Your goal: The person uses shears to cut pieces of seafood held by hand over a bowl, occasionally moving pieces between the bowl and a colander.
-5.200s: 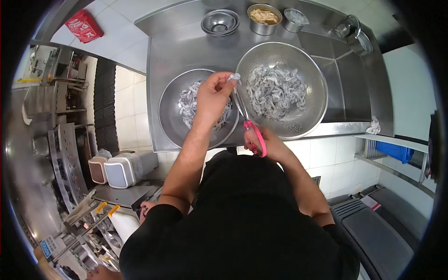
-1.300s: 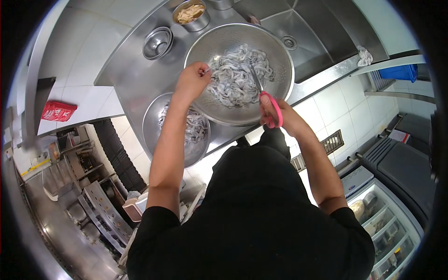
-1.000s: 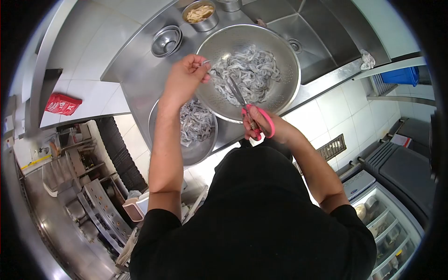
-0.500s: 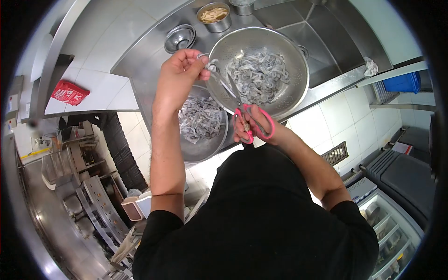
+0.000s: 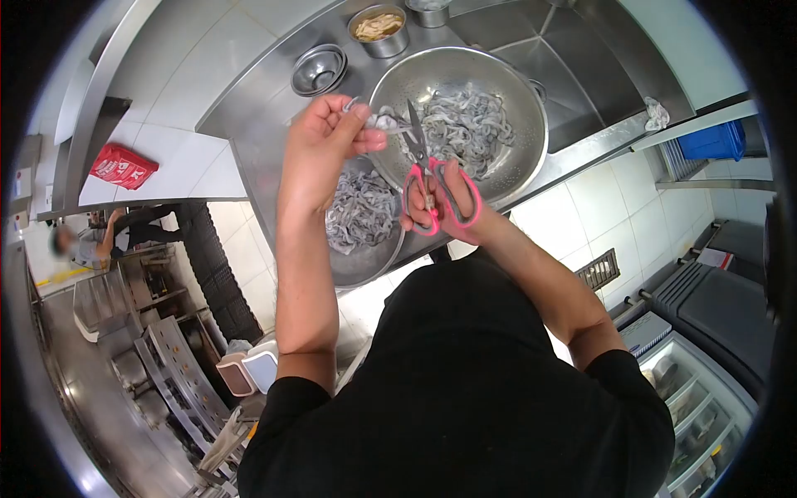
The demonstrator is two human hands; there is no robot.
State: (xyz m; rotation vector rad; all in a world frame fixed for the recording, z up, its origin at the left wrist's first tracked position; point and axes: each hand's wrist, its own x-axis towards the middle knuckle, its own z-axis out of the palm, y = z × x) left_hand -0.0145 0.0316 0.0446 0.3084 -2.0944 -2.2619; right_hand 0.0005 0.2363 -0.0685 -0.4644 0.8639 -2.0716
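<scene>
Pinching a greyish seafood piece [image 5: 383, 122] in my left hand [image 5: 324, 145] at the left side of the colander [image 5: 528, 158], I grip pink-handled scissors [image 5: 419, 151] in my right hand [image 5: 458, 203], blades parted beside it; my fingers partly hide the piece

Steel counter [image 5: 249, 112]: colander [image 5: 528, 124], basin [image 5: 357, 270], small bowls [image 5: 318, 71], pots [image 5: 387, 47].

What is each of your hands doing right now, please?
Left hand: closed, pinching a greyish strand.
Right hand: holding pink-handled scissors, blades apart.
</scene>
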